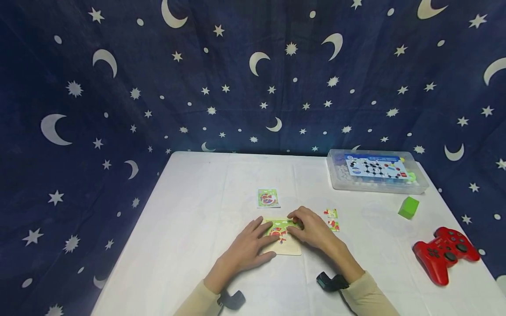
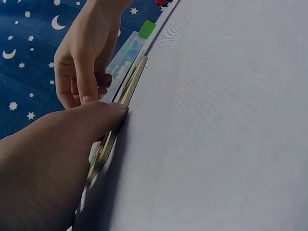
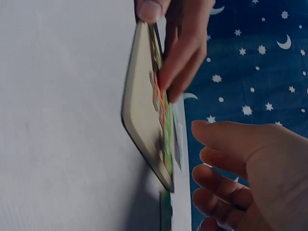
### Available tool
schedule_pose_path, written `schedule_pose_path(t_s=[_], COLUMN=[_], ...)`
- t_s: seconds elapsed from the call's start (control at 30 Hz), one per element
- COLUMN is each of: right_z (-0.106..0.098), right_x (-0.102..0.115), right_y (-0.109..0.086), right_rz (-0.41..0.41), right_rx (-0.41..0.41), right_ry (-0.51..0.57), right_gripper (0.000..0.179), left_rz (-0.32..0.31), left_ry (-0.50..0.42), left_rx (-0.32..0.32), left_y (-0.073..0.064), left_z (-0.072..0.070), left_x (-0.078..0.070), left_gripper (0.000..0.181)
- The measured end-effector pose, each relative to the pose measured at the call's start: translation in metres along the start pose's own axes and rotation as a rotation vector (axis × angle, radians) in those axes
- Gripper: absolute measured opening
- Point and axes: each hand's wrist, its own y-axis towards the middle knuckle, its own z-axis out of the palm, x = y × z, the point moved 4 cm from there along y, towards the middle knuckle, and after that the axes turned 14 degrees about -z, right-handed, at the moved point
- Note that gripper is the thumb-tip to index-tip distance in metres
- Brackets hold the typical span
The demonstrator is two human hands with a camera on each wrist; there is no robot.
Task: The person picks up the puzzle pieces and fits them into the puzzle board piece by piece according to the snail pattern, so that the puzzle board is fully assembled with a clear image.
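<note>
A small wooden puzzle board [image 1: 290, 249] lies on the white table, with several colourful pieces [image 1: 278, 231] set in its upper and left part and bare wood at the lower right. My left hand [image 1: 250, 245] rests over its left side with fingers spread across the pieces. In the left wrist view the left thumb [image 2: 108, 115] touches the board's near edge. Loosely bent, the fingers of my right hand [image 1: 315, 229] hover over the board's upper right corner. The right wrist view shows no piece between the right fingers [image 3: 219, 180].
Loose puzzle pieces [image 1: 333, 225] lie right of the right hand. Behind the board is a small picture card [image 1: 268, 199]. A clear plastic box [image 1: 375, 186], a green block [image 1: 409, 207] and a red game controller [image 1: 444, 254] occupy the table's right side. A starry curtain [image 1: 237, 87] hangs behind.
</note>
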Motion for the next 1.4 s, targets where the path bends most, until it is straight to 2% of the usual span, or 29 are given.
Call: schedule_pose_path(t_s=[0.27, 0.67, 1.0, 1.4], right_z=[-0.018, -0.043, -0.062, -0.061], right_x=[-0.009, -0.037, -0.065, -0.089], right_y=[-0.005, -0.018, -0.028, -0.037], right_rz=[-0.011, 0.091, 0.199, 0.307], right_rx=[-0.06, -0.107, -0.074, 0.02], right_ry=[-0.012, -0.039, -0.041, -0.007], right_gripper=[0.03, 0.031, 0.037, 0.041], left_rz=[0.002, 0.0, -0.013, -0.014], left_ry=[-0.006, -0.003, 0.0, 0.014], left_rx=[-0.015, -0.039, -0.033, -0.031], left_y=[-0.001, 0.0, 0.001, 0.005], left_z=[-0.001, 0.002, 0.001, -0.001], left_x=[0.0, 0.001, 0.001, 0.002], left_gripper=[0.046, 0.046, 0.047, 0.048])
